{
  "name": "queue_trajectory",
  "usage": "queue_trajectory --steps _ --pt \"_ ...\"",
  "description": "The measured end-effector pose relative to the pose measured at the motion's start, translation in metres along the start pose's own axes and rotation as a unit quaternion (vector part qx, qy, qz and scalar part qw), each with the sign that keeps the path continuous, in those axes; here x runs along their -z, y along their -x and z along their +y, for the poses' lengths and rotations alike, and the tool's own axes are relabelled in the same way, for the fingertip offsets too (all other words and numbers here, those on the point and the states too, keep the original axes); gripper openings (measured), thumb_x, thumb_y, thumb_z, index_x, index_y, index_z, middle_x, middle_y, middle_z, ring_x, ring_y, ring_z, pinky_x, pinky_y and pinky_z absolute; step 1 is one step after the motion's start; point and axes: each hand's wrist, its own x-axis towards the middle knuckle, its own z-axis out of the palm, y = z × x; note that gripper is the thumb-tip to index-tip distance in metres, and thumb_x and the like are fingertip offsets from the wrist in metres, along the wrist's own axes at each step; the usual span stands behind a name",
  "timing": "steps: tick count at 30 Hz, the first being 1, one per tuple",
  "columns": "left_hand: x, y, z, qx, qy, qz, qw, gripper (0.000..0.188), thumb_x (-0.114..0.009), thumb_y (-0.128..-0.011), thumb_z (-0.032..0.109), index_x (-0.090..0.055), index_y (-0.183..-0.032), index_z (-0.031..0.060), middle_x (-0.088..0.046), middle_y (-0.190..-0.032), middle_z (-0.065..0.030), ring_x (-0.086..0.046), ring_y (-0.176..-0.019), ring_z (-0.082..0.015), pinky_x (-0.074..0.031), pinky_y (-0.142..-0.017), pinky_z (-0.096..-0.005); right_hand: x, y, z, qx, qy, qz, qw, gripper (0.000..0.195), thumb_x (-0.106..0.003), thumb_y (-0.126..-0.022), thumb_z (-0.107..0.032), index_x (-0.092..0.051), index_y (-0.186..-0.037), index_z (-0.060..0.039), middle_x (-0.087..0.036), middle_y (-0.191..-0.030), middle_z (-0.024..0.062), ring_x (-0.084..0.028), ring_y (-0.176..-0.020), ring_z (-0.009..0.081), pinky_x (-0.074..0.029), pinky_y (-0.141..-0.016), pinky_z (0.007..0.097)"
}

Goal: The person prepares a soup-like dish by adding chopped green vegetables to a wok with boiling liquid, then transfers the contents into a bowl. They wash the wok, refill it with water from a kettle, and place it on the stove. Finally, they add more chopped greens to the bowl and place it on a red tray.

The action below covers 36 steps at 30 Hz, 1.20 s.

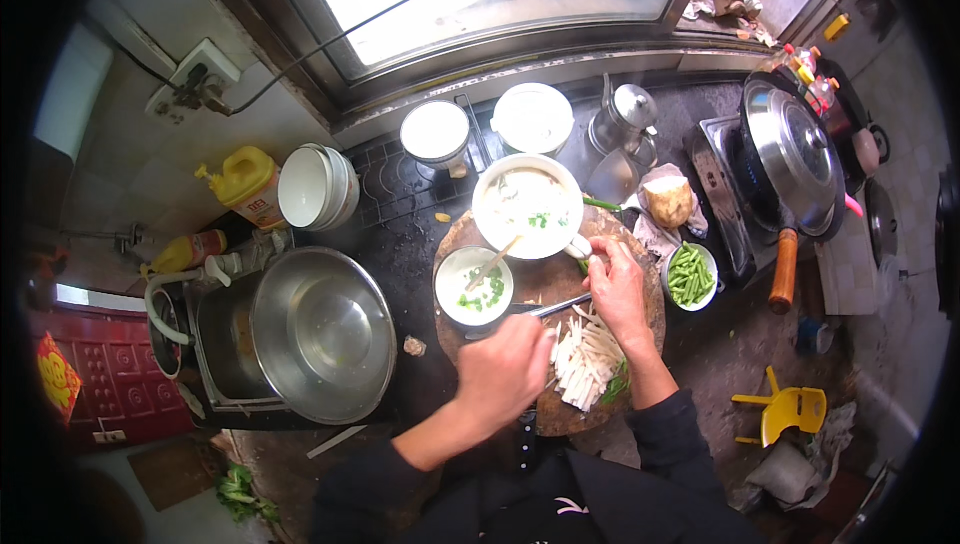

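Observation:
My left hand is curled over the left part of a round wooden chopping board, fingertips hidden. Whether it holds anything does not show. Beside it lie pale cut strips of a vegetable. My right hand has bent fingers close to the handle of a white pot with pale contents and chopped greens; a firm grip cannot be made out. Between my hands, a metal blade lies on the board. At its left, a white bowl contains chopped green onion and a wooden utensil.
At right, a bowl of cut green beans stands near a partly peeled root vegetable. A lidded wok sits over a lit burner. A large steel basin is at left. Behind stand a metal kettle and stacked white bowls.

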Motion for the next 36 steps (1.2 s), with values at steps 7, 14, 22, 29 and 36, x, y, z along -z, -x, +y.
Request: queue_trajectory --steps 7,14,22,29,36 --pt "-0.128 -0.05 -0.009 0.353 0.533 0.059 0.767 0.034 -0.054 -0.097 0.018 -0.057 -0.125 -0.0015 -0.058 -0.123 -0.0157 -0.063 -0.093 -0.0176 -0.053 -0.068 -0.0295 0.0 -0.009 0.015 0.06 0.028 0.002 0.998 0.02 -0.049 -0.086 -0.002 -0.062 -0.102 0.0012 -0.061 -0.097 0.02 -0.062 -0.084 0.0374 -0.05 -0.076 0.0428" --pt "-0.169 -0.068 -0.012 0.338 0.623 0.099 0.699 0.027 -0.045 -0.102 0.022 -0.055 -0.114 -0.0003 -0.06 -0.111 -0.0091 -0.061 -0.096 -0.0143 -0.052 -0.076 -0.0291 0.012 -0.024 0.02 0.093 0.016 0.017 0.995 0.016 -0.05 -0.087 -0.003 -0.066 -0.09 0.0011 -0.068 -0.084 0.0139 -0.065 -0.072 0.024 -0.051 -0.067 0.035" --pt "-0.181 -0.074 -0.013 0.302 0.606 0.162 0.718 0.033 -0.042 -0.103 0.028 -0.056 -0.112 -0.0012 -0.062 -0.104 -0.0076 -0.06 -0.089 -0.0128 -0.051 -0.071 -0.0273 0.007 -0.064 -0.009 -0.032 0.095 -0.091 0.991 0.032 -0.064 -0.078 -0.03 -0.064 -0.08 0.0016 -0.066 -0.073 0.0203 -0.067 -0.069 0.0297 -0.051 -0.065 0.0388" --pt "-0.179 -0.074 -0.013 0.308 0.558 0.165 0.753 0.035 -0.041 -0.103 0.03 -0.058 -0.104 -0.0003 -0.061 -0.093 -0.0047 -0.055 -0.083 -0.0113 -0.047 -0.075 -0.0289 0.014 -0.076 -0.009 0.018 0.056 -0.112 0.992 0.033 -0.059 -0.082 -0.028 -0.062 -0.074 0.0041 -0.061 -0.068 0.0225 -0.064 -0.066 0.0347 -0.049 -0.063 0.0421" --pt "-0.193 -0.082 -0.009 0.311 0.443 0.212 0.814 0.044 -0.037 -0.103 0.032 -0.055 -0.082 -0.0025 -0.059 -0.071 -0.0141 -0.057 -0.068 -0.0272 -0.045 -0.07 -0.0379 0.029 -0.099 0.018 0.16 0.199 -0.029 0.967 0.015 -0.059 -0.086 -0.014 -0.063 -0.096 -0.0046 -0.064 -0.07 0.0115 -0.062 -0.063 0.0282 -0.049 -0.065 0.0378"
